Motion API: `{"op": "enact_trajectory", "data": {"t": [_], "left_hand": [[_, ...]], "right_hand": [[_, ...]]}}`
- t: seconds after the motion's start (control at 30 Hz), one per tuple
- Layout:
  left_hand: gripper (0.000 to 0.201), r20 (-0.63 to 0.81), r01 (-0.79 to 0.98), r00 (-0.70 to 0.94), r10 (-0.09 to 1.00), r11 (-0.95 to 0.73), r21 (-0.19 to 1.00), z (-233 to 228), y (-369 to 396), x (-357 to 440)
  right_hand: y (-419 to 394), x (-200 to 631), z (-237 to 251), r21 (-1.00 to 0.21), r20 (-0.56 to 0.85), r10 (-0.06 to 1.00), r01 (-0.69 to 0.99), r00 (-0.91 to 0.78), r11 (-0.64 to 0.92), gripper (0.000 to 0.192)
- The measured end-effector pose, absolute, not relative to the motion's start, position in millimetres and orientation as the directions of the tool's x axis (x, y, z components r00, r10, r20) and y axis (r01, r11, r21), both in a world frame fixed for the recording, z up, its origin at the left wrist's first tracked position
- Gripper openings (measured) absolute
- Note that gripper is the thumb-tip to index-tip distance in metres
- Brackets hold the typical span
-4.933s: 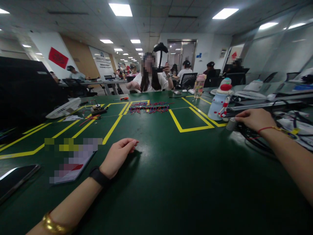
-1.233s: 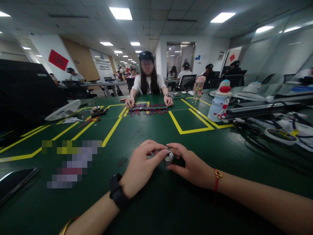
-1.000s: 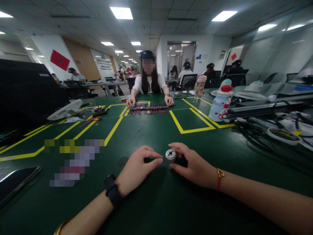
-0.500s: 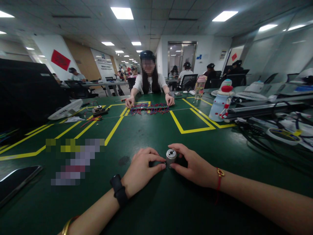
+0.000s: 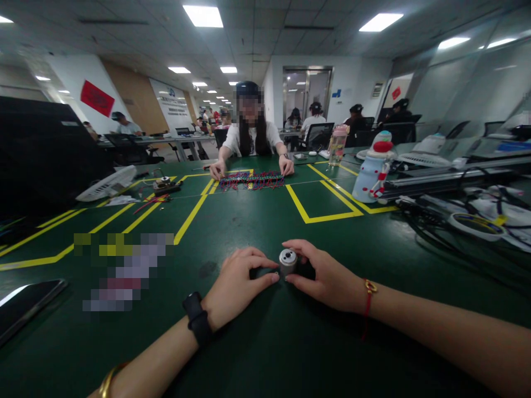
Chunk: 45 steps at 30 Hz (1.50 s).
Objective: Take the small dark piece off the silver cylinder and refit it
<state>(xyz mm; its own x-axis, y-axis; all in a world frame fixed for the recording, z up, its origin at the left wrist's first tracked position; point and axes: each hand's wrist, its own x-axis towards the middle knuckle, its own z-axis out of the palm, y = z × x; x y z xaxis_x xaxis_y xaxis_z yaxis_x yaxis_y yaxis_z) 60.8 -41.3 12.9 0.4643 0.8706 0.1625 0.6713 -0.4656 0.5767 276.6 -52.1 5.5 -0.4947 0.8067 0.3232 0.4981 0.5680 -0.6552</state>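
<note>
I have both hands down on the green table (image 5: 257, 354), near its front edge and just right of centre. Between them stands a small metal cylinder (image 5: 287, 261), upright on the mat with its round top facing up. My right hand (image 5: 326, 276) curls round it from the right: the forefinger arches over the far side and the thumb presses in from the near side, so the fingers are closed on the cylinder, which keeps it upright on the mat. My left hand (image 5: 238, 284) comes in from the left with thumb and forefinger pinched together at the cylinder's near-left side; I cannot tell whether they nip some small part there or only touch the wall. Both wrists rest on the mat, which steadies such fine work.

A dark phone (image 5: 25, 307) lies at the near left edge. Across the table a co-worker has both hands on a row of red and blue wires (image 5: 251, 180), kept inside the yellow tape lines (image 5: 309, 213). A snowman-shaped bottle (image 5: 372, 168) stands far right, with a tangle of cables (image 5: 452, 221) beyond it.
</note>
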Motion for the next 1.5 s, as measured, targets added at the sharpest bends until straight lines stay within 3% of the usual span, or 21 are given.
{"op": "enact_trajectory", "data": {"t": [0.27, 0.4, 0.47, 0.6, 0.7, 0.8, 1.0, 1.5], "left_hand": [[0.027, 0.145, 0.619, 0.469, 0.871, -0.441, 0.650, 20.0, -44.3, 56.7], [0.031, 0.118, 0.616, 0.347, 0.930, -0.321, 0.719, 28.4, -39.7, 40.6], [0.034, 0.112, 0.620, 0.233, 0.966, -0.237, 0.748, 28.6, -33.1, 29.9], [0.039, 0.113, 0.508, 0.032, 0.993, -0.114, 0.854, 17.4, -16.9, 12.8], [0.040, 0.084, 0.436, -0.035, 0.996, -0.060, 0.898, 8.4, -9.8, 8.5], [0.039, 0.071, 0.432, -0.033, 0.997, -0.050, 0.901, 5.4, -8.8, 9.6], [0.038, 0.083, 0.458, -0.030, 0.996, -0.061, 0.887, 4.8, -10.8, 11.8], [0.037, 0.085, 0.478, -0.029, 0.996, -0.061, 0.876, 3.2, -11.4, 11.9]], "right_hand": [[-52.6, 277.3, 9.3, -0.661, 0.322, 0.806, 0.492, -0.496, 0.567, 0.049], [-42.2, 291.8, 16.4, -0.640, 0.356, 0.868, 0.586, -0.346, 0.496, 0.046], [-29.0, 310.2, 21.8, -0.613, 0.362, 0.915, 0.694, -0.179, 0.378, 0.043], [6.6, 368.3, 31.5, -0.457, 0.306, 0.932, 0.889, 0.194, -0.036, 0.042], [28.5, 414.8, 34.2, -0.384, 0.293, 0.867, 0.880, 0.403, -0.279, 0.052], [39.9, 447.7, 32.4, -0.351, 0.257, 0.816, 0.836, 0.518, -0.421, 0.060], [45.6, 466.7, 24.6, -0.272, 0.205, 0.786, 0.805, 0.583, -0.527, 0.060], [44.9, 467.1, 24.2, -0.204, 0.198, 0.807, 0.829, 0.556, -0.521, 0.055]]}}
